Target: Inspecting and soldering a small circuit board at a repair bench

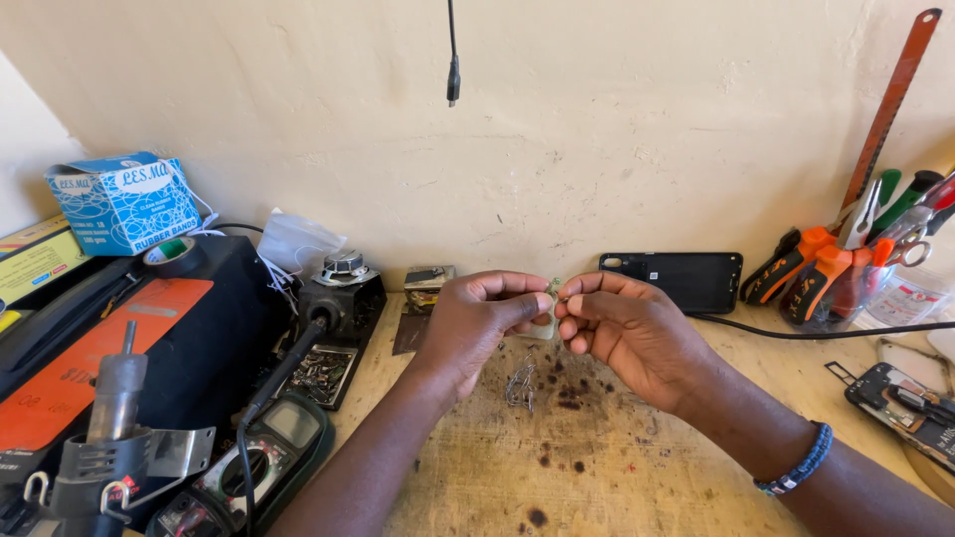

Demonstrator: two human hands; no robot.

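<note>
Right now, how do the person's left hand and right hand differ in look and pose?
The left hand has a bare wrist; the right hand has a blue beaded band on its wrist. The left hand reaches in from lower left, the right from lower right. Both pinch a small pale part between fingertips above the stained wooden bench.

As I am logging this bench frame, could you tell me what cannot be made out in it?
1. Small part pinched between left hand and right hand: head view, hidden by the fingers.
2. Wire bits on the workbench: too small to identify.
3. Opened phone: cut off by the right edge.
4. Multimeter: bottom edge crops it.
</note>
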